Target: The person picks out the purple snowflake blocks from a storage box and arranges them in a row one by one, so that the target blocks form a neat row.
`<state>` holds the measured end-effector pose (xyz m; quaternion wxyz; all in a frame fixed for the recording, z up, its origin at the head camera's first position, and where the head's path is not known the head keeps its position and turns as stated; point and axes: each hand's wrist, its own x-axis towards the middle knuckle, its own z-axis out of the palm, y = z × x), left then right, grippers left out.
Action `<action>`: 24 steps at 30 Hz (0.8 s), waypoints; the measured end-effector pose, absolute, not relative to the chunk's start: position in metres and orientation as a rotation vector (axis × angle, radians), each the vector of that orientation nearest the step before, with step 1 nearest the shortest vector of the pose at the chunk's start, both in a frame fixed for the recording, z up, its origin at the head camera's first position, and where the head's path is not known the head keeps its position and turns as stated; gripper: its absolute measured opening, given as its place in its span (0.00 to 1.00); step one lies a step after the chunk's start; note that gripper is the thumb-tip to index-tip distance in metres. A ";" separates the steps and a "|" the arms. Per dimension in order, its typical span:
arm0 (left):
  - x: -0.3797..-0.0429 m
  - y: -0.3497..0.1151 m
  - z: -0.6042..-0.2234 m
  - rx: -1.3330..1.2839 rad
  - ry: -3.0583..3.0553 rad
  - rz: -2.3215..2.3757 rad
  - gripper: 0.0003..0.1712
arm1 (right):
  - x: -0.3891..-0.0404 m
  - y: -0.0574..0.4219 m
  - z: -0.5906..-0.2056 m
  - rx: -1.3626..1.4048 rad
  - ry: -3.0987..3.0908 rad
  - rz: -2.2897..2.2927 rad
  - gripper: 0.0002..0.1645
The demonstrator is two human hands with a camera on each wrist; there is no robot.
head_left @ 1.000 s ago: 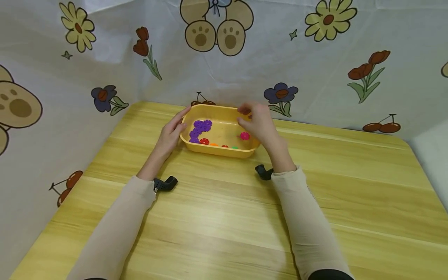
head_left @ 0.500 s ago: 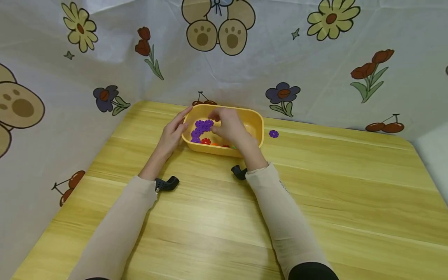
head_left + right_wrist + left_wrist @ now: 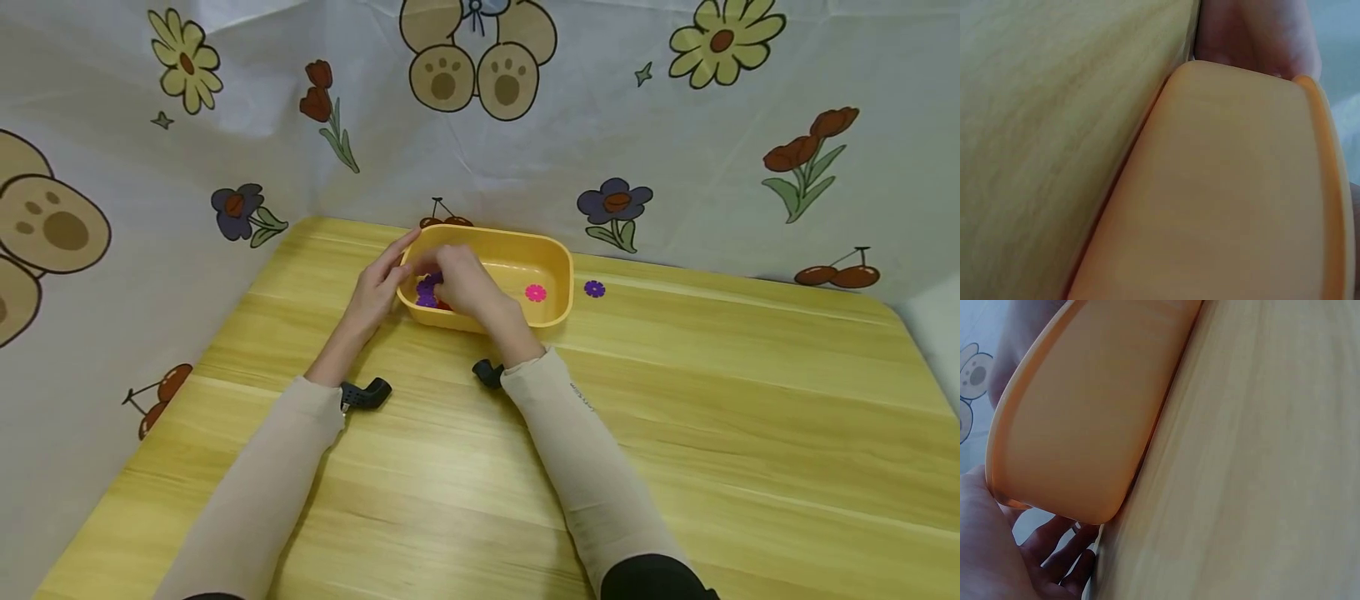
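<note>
Now right-hand fingers [image 3: 447, 257] reach into the basin [image 3: 521, 257], sleeve lettering [image 3: 582, 397] unreadable.

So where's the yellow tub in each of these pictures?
Head: tub near the centre.
Left wrist: tub at upper left, running off the top.
Right wrist: tub at lower right, cut off at the bottom.
Shared landmark: table, under it in head, on its right in left wrist, on its left in right wrist.
</note>
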<state>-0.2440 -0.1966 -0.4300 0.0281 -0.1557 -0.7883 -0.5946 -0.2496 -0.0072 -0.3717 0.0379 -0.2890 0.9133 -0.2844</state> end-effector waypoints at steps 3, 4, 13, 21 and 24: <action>-0.243 -0.196 -0.431 -0.472 -2.440 -1.823 0.30 | -0.251 -0.007 -0.374 -0.905 2.766 -0.892 0.24; -0.243 -0.196 -0.430 -0.472 -2.437 -1.825 0.30 | -0.251 -0.007 -0.374 -0.908 2.755 -0.888 0.23; -0.241 -0.194 -0.428 -0.488 -2.438 -1.817 0.30 | -0.250 -0.001 -0.372 -0.815 2.781 -0.780 0.15; -0.243 -0.195 -0.431 -0.492 -2.423 -1.825 0.29 | -0.250 0.003 -0.373 -0.748 2.820 -0.766 0.18; -0.244 -0.195 -0.431 -0.490 -2.425 -1.830 0.29 | -0.251 0.004 -0.375 -0.792 2.830 -0.751 0.17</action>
